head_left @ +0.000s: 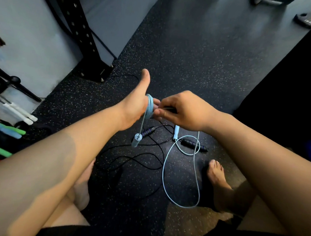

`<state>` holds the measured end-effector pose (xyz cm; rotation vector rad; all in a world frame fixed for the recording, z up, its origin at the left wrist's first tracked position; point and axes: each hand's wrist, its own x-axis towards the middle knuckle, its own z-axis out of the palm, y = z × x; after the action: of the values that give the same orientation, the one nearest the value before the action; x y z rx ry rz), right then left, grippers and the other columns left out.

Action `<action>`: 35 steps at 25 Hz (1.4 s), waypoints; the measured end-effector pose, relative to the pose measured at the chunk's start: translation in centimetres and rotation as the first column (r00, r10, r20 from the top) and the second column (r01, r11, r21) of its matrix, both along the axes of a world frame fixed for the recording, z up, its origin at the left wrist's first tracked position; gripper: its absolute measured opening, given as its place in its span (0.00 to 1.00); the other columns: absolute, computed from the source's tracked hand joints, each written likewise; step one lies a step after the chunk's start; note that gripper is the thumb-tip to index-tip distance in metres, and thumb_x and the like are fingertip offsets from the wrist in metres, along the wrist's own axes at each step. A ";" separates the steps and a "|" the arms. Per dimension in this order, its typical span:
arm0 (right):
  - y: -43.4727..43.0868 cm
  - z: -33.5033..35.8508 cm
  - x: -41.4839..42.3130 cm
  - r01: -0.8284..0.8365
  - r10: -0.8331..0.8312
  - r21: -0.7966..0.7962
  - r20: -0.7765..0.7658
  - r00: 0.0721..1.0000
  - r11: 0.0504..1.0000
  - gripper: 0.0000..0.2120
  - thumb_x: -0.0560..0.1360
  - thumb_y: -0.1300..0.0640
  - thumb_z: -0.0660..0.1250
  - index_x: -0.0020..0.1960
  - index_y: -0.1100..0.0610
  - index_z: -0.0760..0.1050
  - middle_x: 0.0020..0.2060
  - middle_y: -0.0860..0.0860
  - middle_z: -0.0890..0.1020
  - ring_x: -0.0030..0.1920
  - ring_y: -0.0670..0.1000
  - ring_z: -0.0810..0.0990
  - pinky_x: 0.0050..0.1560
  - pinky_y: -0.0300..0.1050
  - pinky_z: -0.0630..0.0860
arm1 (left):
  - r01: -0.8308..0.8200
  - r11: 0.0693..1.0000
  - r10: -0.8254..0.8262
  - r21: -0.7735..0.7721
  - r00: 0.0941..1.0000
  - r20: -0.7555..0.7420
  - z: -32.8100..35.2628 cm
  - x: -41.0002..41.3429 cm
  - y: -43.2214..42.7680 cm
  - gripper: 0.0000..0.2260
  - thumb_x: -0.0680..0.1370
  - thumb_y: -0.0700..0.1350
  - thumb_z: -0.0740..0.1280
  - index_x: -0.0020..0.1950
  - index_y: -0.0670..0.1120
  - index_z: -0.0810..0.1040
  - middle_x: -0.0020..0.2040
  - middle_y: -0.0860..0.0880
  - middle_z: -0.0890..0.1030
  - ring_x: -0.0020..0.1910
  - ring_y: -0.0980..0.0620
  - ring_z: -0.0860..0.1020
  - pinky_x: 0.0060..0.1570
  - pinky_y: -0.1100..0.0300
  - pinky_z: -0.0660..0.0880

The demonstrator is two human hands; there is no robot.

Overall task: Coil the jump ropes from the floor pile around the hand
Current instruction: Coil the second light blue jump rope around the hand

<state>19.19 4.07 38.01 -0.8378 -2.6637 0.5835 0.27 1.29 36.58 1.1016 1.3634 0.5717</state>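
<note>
Both hands grip one blue rope; one black rope lies below.

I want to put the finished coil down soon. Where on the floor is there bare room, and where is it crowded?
Bare floor lies ahead of the hands, between the black rack post and the dark edge on the right. Crowded: between the feet, where the light blue rope, the black rope and its handles lie. The left hand carries the coil; the right hand feeds it.
</note>
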 end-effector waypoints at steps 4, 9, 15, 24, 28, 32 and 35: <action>1.2 0.2 1.2 0.037 -0.053 -0.108 -0.145 0.988 0.993 0.14 0.72 0.44 0.75 0.42 0.54 0.81 0.34 0.48 0.83 0.34 0.49 0.80 0.36 0.49 0.76 | 0.279 0.949 -0.283 -0.146 0.959 -0.007 0.9 0.7 -0.7 0.51 0.70 0.79 0.29 0.44 0.39 0.77 0.38 0.39 0.80 0.45 0.40 0.81 0.65 0.47 0.67; 1.9 -1.9 1.8 0.072 -0.159 -0.352 -0.223 0.962 0.933 0.10 0.76 0.49 0.72 0.45 0.57 0.81 0.34 0.57 0.81 0.33 0.53 0.75 0.38 0.54 0.75 | 0.264 0.947 -0.218 -0.184 0.947 0.237 1.9 0.4 -0.7 0.49 0.67 0.82 0.32 0.40 0.42 0.75 0.25 0.48 0.66 0.29 0.45 0.72 0.57 0.48 0.68; 1.0 -3.9 0.9 0.175 -0.304 -0.463 -0.221 0.927 0.869 0.12 0.84 0.50 0.58 0.45 0.52 0.75 0.30 0.51 0.78 0.30 0.51 0.76 0.36 0.54 0.76 | -0.108 0.973 0.219 -0.202 0.692 0.688 2.6 -0.5 -0.6 0.47 0.66 0.85 0.41 0.41 0.43 0.74 0.27 0.51 0.65 0.29 0.48 0.70 0.53 0.56 0.74; -0.2 -2.9 -0.2 0.172 -0.104 -0.526 0.158 0.982 0.833 0.14 0.84 0.49 0.58 0.46 0.54 0.78 0.25 0.49 0.81 0.25 0.49 0.79 0.36 0.48 0.79 | -0.554 0.817 0.445 -0.163 0.425 0.788 1.8 -1.6 0.2 0.47 0.71 0.80 0.52 0.61 0.37 0.71 0.42 0.44 0.75 0.38 0.46 0.77 0.55 0.46 0.80; -0.2 -1.9 0.0 0.132 -0.039 -0.448 0.211 0.977 0.884 0.14 0.83 0.49 0.59 0.44 0.51 0.79 0.24 0.46 0.80 0.26 0.45 0.79 0.37 0.44 0.77 | -0.649 0.749 0.524 -0.134 0.456 0.720 1.9 -1.4 0.6 0.46 0.74 0.77 0.54 0.70 0.37 0.69 0.51 0.42 0.73 0.40 0.47 0.77 0.57 0.42 0.81; 0.0 -1.4 -0.1 0.028 -0.008 -0.195 0.104 0.995 0.980 0.14 0.82 0.48 0.62 0.45 0.54 0.80 0.25 0.44 0.73 0.29 0.41 0.73 0.32 0.35 0.66 | -0.546 0.837 0.528 0.012 0.814 0.242 1.0 -0.2 0.3 0.34 0.79 0.72 0.54 0.71 0.46 0.70 0.51 0.44 0.75 0.40 0.49 0.79 0.57 0.47 0.81; 0.0 -1.2 0.0 -0.035 0.037 -0.052 0.042 0.998 0.998 0.15 0.80 0.46 0.65 0.43 0.54 0.82 0.25 0.41 0.70 0.27 0.40 0.71 0.30 0.31 0.62 | -0.285 0.958 0.284 -0.040 0.958 -0.043 -0.9 0.9 -0.4 0.40 0.76 0.75 0.54 0.67 0.41 0.76 0.45 0.44 0.82 0.41 0.49 0.82 0.54 0.51 0.75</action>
<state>19.17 4.03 36.77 -0.8264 -2.7188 0.6517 1.13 0.90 35.71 0.8874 1.5730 0.7275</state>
